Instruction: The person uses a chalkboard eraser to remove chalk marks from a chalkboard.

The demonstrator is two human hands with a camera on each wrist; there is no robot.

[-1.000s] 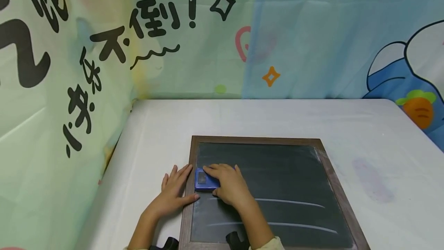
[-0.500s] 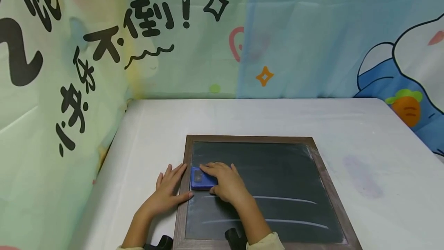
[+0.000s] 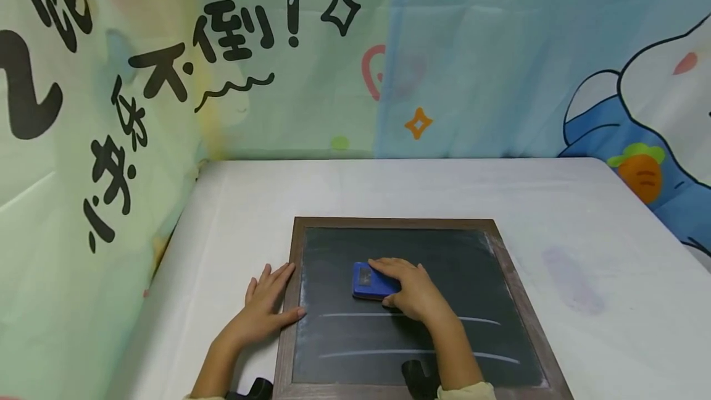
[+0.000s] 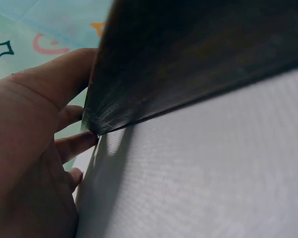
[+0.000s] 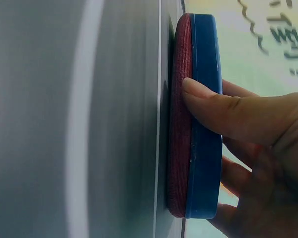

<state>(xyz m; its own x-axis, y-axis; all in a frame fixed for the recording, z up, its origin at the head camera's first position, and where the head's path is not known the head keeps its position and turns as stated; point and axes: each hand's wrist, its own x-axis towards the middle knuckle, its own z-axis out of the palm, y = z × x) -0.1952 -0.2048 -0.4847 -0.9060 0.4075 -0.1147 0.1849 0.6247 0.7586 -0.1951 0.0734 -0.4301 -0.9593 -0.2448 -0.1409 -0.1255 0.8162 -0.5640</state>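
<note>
A blackboard (image 3: 344, 369) in a brown wooden frame lies on the white table. My right hand (image 3: 413, 289) grips a blue board eraser (image 3: 372, 281) on its upper left part. In the right wrist view the eraser (image 5: 203, 163) shows a dark red felt pad (image 5: 180, 144) facing the board, with the thumb on its near side. Two white chalk lines (image 3: 363, 352) run across the board below the eraser. At the board's left edge my left hand (image 3: 266, 307) rests with spread fingers, its thumb lying over the frame (image 3: 286, 357).
White cloth covers the table (image 3: 244, 202) around the board, with a faint purple stain (image 3: 572, 279) to the right. A printed curtain (image 3: 311, 116) hangs behind and along the left side. Black wrist mounts (image 3: 419, 378) show below the hands.
My right hand has moved the eraser rightward from the board's left frame edge, above the upper chalk line. The left hand stays at the frame. The head view has shifted slightly.
</note>
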